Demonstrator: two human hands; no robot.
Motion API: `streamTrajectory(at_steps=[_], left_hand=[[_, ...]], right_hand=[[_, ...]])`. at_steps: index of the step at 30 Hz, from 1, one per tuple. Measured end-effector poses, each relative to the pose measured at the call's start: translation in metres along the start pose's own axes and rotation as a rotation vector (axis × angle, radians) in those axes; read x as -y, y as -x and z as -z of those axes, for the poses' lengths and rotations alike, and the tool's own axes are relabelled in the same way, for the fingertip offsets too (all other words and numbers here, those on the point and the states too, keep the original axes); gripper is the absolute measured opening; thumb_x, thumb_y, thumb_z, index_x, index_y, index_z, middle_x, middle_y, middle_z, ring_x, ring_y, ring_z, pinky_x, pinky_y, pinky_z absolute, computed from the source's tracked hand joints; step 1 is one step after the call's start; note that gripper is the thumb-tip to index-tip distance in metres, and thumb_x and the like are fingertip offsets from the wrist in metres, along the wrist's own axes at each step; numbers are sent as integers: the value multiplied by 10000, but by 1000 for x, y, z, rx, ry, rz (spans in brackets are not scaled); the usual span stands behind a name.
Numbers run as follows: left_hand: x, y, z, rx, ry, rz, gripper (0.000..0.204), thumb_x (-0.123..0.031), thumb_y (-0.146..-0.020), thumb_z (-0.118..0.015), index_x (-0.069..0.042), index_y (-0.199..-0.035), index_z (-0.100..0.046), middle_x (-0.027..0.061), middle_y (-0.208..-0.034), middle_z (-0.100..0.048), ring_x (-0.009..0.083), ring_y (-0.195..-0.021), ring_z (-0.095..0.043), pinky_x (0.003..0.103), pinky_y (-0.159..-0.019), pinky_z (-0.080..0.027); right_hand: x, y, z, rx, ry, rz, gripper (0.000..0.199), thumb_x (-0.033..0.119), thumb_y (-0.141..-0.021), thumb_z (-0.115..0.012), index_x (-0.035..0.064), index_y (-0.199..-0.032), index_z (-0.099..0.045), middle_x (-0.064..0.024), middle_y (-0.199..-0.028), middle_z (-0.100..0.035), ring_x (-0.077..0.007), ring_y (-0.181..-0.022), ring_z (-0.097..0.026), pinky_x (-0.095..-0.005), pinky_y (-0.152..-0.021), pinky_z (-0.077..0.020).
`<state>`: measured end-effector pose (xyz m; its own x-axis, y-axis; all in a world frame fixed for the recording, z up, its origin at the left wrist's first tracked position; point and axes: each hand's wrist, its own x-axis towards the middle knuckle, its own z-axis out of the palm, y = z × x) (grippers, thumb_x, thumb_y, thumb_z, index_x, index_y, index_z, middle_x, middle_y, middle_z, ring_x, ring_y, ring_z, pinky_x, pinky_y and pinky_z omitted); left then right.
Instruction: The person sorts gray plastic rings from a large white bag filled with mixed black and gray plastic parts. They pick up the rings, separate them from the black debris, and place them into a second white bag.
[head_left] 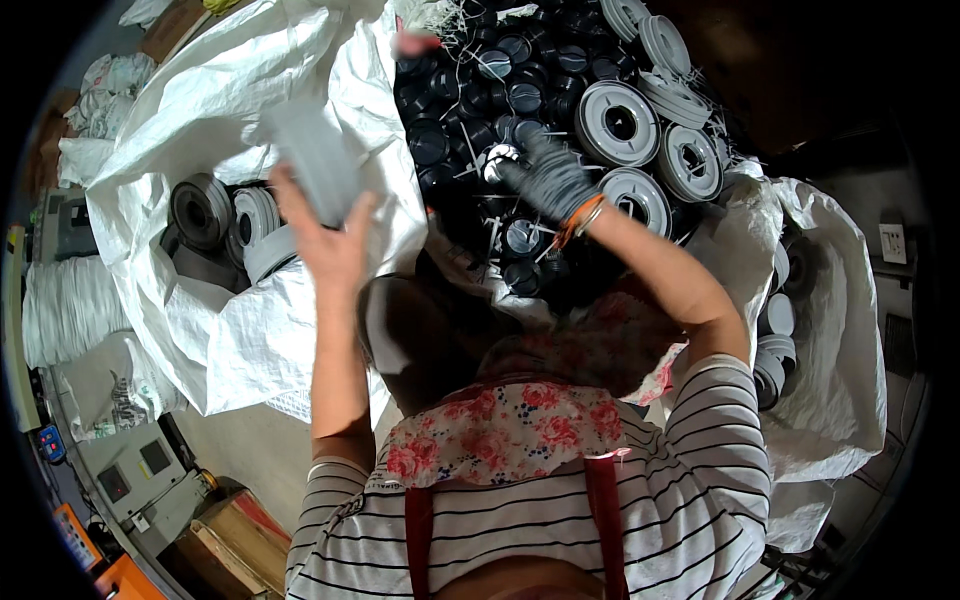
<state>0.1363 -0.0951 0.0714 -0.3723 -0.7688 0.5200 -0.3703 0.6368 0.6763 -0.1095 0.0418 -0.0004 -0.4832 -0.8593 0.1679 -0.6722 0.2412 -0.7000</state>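
Head view showed the left hand (325, 235) spread wide around a blurry grey block (318, 160), over the white bag (245, 75); I couldn't tell if it gripped. The gloved right hand (553, 180), its grip unclear, was by a white cap (499, 159) among black caps (428, 147). A loose hold might drop the block; stray ties (494, 234) might snag the glove.

The bare left hand (332, 238) extends forward, thumb apart; the gloved right hand (556, 180) angles inward.

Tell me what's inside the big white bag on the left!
Inside the white bag, I can see a dark ring and some paler rings, close together. Whatever lies under them is covered, so I can't tell what's at the bottom.
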Motion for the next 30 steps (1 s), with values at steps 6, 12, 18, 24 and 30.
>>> streamTrajectory(at_steps=[6, 12, 18, 24, 30], left_hand=[[6, 0, -7, 162, 589, 386, 607, -124, -832, -645, 57, -1339, -365, 180, -1352, -416, 225, -1237, -406, 318, -1032, -307], [11, 58, -70, 334, 1058, 863, 447, -216, -903, -519, 33, -1269, -461, 150, -1225, -535, 223, -1093, -532, 333, -951, -407], [2, 38, -65, 480, 1412, 954, 416, -225, -884, -488, 53, -1194, -494, 147, -1091, -584, 233, -983, -587, 335, -862, -473], [7, 42, -61, 386, 1204, 850, 336, -139, -826, -582, 33, -1113, -546, 120, -1009, -615, 191, -926, -604, 319, -829, -478], [-4, 48, -57, 383, 1148, 838, 368, -156, -848, -568, 14, -1167, -502, 116, -968, -601, 214, -899, -598, 323, -818, -469]], right_hand=[[-141, -24, 54, 212, 765, -303, 487, 291, -807, -566, -27, -1157, -451, -278, -1024, -604, -398, -978, -586, -466, -873, -432], [-45, -28, 58, -150, 240, 411, 407, 337, -938, -485, -17, -1118, -575, -177, -957, -653, -284, -855, -642, -333, -763, -514], [-70, -58, -30, 92, 267, 299, 294, 280, -911, -527, 47, -1087, -563, -141, -966, -651, -275, -859, -628, -350, -772, -505], [-88, -47, -104, 276, 371, -227, 355, 207, -794, -547, 13, -1091, -572, -256, -1060, -594, -371, -1068, -552, -438, -888, -456], [-42, -41, -43, -52, 281, -144, 270, 248, -813, -570, 55, -989, -639, -212, -1000, -625, -371, -944, -593, -434, -823, -480]])
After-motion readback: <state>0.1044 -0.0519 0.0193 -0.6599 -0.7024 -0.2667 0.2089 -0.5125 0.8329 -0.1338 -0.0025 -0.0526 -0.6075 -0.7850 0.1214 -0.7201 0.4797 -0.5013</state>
